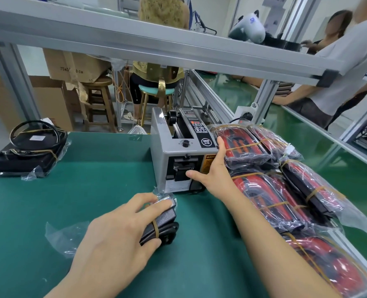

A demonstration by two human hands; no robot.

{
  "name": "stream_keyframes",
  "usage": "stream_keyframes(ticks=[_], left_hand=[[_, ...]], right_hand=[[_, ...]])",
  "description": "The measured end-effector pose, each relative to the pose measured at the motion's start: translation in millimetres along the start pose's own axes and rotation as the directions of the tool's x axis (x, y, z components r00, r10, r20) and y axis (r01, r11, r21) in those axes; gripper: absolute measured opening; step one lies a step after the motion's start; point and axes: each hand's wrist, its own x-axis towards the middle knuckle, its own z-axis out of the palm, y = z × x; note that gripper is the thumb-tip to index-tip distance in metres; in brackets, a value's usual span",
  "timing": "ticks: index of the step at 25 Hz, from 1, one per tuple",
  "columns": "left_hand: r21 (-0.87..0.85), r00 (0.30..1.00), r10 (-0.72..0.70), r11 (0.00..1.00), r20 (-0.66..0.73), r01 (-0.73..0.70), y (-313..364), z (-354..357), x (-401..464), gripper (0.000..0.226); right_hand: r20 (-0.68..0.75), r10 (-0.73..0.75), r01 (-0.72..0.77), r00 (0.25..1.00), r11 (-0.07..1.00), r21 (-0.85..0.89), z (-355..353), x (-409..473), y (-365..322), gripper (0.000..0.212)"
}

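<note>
Green matting covers our worktop (92,179), with a grey tape dispenser (167,151) standing near its middle. Our left hand (113,237) is curled over a small black bundle (163,222), rubber-banded and slipped into a clear bag. The bundle lies on the mat just in front of the dispenser, and our fingertips pin the bag's folded mouth flat. Our right hand (217,173) is spread and grips nothing: the fingers lie straight along the dispenser's right front corner, and the thumb stretches toward the outlet slot (181,168).

We judge the step in hand to be sealing the bag, with the right hand going for a strip of tape. We cannot tell whether a strip waits in the slot. Next we would need to pinch the strip between thumb and forefinger, pull it free and lay it across the fold while the left hand keeps the fold shut. Bagged red packs (275,190) lie stacked just to the right.
</note>
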Motion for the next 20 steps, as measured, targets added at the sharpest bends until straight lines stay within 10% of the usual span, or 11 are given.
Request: stream_keyframes(ticks=[4, 7, 9, 20], left_hand=[[0.036, 0.999, 0.023, 0.999, -0.024, -0.022, -0.3, 1.5, 0.2, 0.082], [0.042, 0.999, 0.019, 0.999, -0.033, -0.018, -2.0, 1.9, 1.0, 0.082], [0.014, 1.000, 0.007, 1.000, -0.027, -0.006, -3.0, 1.0, 2.2, 0.081], [-0.045, 1.000, 0.022, 0.999, -0.010, -0.022, -1.8, -1.3, 1.8, 0.078]], right_hand=[[-0.009, 0.033, -0.034, 0.999, 0.996, -0.078, -11.4, -10.2, -10.3, 0.119], [-0.428, -0.041, 0.011, 0.903, 0.997, -0.072, 7.9, -36.5, -13.1, 0.047], [-0.431, -0.003, 0.008, 0.902, 1.000, 0.010, 25.1, -46.6, -21.3, 0.012], [-0.371, 0.487, -0.278, 0.791, 0.825, 0.492, 45.9, -19.4, -41.0, 0.022]])
